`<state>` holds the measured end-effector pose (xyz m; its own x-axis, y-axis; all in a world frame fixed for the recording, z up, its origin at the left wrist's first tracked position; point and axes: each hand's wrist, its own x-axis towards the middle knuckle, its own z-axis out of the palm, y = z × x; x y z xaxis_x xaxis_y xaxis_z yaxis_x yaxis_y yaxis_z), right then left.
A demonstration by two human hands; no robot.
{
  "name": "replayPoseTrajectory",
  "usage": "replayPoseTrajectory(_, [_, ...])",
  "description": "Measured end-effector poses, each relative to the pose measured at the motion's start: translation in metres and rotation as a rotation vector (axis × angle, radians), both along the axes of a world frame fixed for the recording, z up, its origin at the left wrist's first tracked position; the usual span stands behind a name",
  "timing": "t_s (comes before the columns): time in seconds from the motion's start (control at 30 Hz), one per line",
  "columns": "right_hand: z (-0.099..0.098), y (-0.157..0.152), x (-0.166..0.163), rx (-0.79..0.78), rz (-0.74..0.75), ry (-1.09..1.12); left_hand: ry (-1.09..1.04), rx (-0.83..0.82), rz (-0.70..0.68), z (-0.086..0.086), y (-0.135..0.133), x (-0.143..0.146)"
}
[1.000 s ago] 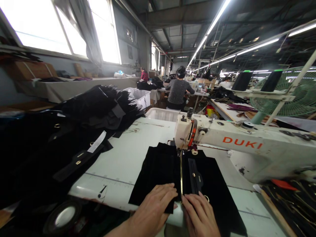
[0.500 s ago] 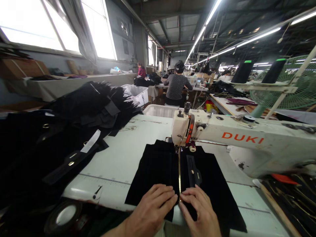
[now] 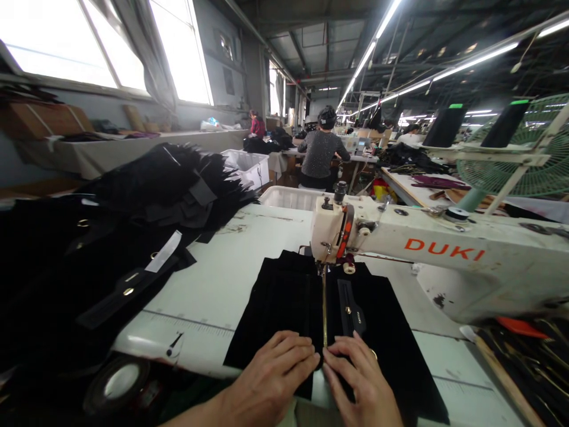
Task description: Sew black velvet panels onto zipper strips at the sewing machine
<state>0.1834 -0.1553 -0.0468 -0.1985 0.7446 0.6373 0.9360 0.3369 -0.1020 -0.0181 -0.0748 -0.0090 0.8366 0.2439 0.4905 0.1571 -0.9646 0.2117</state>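
Black fabric panels [image 3: 275, 308] lie flat on the white sewing table [image 3: 222, 279], with a gold zipper [image 3: 324, 308] running up their middle to the needle of the white DUKI sewing machine [image 3: 435, 261]. My left hand [image 3: 271, 373] rests flat on the left panel, fingers stretched out beside the zipper's near end. My right hand [image 3: 360, 379] presses flat on the right panel, fingertips against the zipper. A black tab with a metal snap [image 3: 351, 308] sits on the right panel.
A large heap of black fabric pieces [image 3: 133, 225] covers the table's left side. White bins [image 3: 288, 198] stand behind the table. A person in grey [image 3: 320, 157] sits at a far bench. A green fan [image 3: 524, 160] stands at the right. Tools lie at the lower right.
Both hands stayed flat on the fabric by the zipper's near end; the right hand slid slightly forward and turned inward. The view shifted a little.
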Motion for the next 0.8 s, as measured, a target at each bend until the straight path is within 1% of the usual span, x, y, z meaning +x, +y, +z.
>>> replayPoseTrajectory(0.1, [-0.001,0.000,-0.002,0.010,-0.005,0.023,-0.002,0.008,-0.014,-0.002,0.000,-0.002])
replayPoseTrajectory(0.2, [-0.001,0.000,-0.004,0.015,-0.010,0.034,-0.012,0.042,-0.010,0.001,0.001,-0.004])
replayPoseTrajectory(0.33, [0.001,0.002,-0.005,0.029,0.013,0.037,0.005,0.031,-0.059,0.003,0.004,-0.003])
replayPoseTrajectory(0.43, [0.006,0.005,-0.009,0.080,0.047,0.066,-0.015,0.007,-0.096,0.001,0.007,-0.002])
replayPoseTrajectory(0.53, [0.013,0.005,-0.009,0.130,0.084,0.116,-0.001,-0.019,-0.099,0.001,0.008,-0.001])
replayPoseTrajectory(0.63, [0.019,0.002,-0.002,0.077,0.116,0.104,0.062,-0.034,-0.100,0.004,0.007,-0.002])
replayPoseTrajectory(0.7, [0.020,-0.001,0.005,0.031,0.076,0.042,0.113,-0.033,-0.104,0.008,0.007,-0.003])
replayPoseTrajectory(0.77, [0.018,-0.002,0.012,0.030,0.044,-0.014,0.165,-0.043,-0.112,0.010,0.006,-0.004])
replayPoseTrajectory(0.8, [0.016,-0.002,0.014,0.034,0.051,-0.029,0.192,-0.059,-0.114,0.012,0.006,-0.004])
